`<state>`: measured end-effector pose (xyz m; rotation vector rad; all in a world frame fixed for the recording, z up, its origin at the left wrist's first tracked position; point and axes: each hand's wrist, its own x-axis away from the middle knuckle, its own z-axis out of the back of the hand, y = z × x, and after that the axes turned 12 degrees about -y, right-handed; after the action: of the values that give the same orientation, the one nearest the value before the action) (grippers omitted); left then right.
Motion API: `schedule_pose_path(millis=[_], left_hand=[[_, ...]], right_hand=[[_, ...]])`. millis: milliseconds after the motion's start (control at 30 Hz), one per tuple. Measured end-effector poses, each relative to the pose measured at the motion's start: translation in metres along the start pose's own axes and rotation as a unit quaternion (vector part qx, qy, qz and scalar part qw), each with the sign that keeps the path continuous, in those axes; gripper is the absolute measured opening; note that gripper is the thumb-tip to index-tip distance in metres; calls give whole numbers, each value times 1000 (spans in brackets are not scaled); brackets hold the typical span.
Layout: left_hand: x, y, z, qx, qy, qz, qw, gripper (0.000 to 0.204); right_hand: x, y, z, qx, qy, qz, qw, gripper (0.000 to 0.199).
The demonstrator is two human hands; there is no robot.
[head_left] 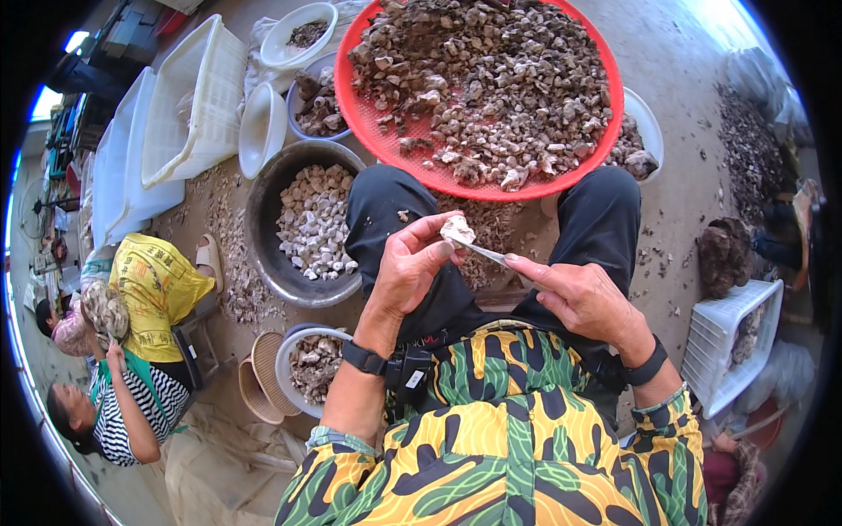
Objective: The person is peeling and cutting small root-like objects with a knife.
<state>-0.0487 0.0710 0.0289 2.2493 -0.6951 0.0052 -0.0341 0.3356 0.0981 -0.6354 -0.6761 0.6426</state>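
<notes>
My left hand pinches a small pale mushroom piece between thumb and fingers, above my lap. My right hand grips a small knife, its thin blade touching the underside of the piece. Just beyond my knees rests a big round red tray heaped with brown dried mushroom pieces. A grey metal basin at my left knee holds pale trimmed chunks.
White bowls and white plastic crates stand at the far left. A bowl of scraps sits by my left elbow. Another white crate is at my right. Two other people crouch at the lower left. Trimmings litter the floor.
</notes>
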Motion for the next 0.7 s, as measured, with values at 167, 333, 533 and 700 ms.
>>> schedule_pose_path(millis=[167, 333, 533, 700], left_hand=[[22, -2, 3, -13, 2, -4, 1000, 45], [33, -1, 3, 41, -15, -12, 999, 45], [36, -1, 6, 50, -51, -18, 997, 44], [37, -4, 11, 42, -49, -8, 998, 49]], right_hand=[[-4, -17, 2, -175, -87, 6, 981, 64], [-4, -25, 1, -443, -167, -35, 880, 57], [-10, -27, -1, -509, -186, -51, 839, 55], [-13, -25, -6, -533, -194, -57, 821, 56]])
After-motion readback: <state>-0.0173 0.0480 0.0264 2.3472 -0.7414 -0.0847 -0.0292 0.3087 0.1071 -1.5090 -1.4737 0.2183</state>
